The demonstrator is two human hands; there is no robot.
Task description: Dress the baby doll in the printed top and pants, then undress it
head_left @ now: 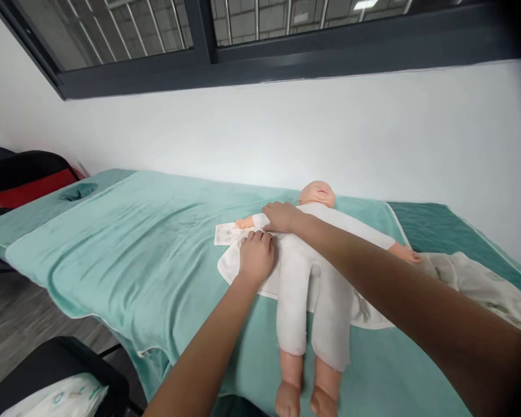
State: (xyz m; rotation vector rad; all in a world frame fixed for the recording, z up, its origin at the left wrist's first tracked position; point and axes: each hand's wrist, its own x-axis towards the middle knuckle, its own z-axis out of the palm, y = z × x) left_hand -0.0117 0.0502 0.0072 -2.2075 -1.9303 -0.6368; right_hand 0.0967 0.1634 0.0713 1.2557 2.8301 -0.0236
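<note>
A baby doll (316, 194) with a white cloth body lies on its back, head toward the wall and bare feet toward me. Spread out beneath it is a white baby garment (230, 263), with one printed sleeve (226, 234) reaching left under the doll's hand. My right hand (282, 218) reaches across the doll and closes round its arm on the left side, near the elbow. Just below, my left hand (257, 255) has its fingers curled over the garment by that sleeve's base. The fingertips of both hands are partly hidden.
A teal sheet (125, 243) covers the massage table, which has a face hole (78, 191) at its left end. Patterned cloth (481, 284) lies at the right. A black chair (61, 359) with a white package (61, 397) stands front left. The wall (243, 139) borders the far side.
</note>
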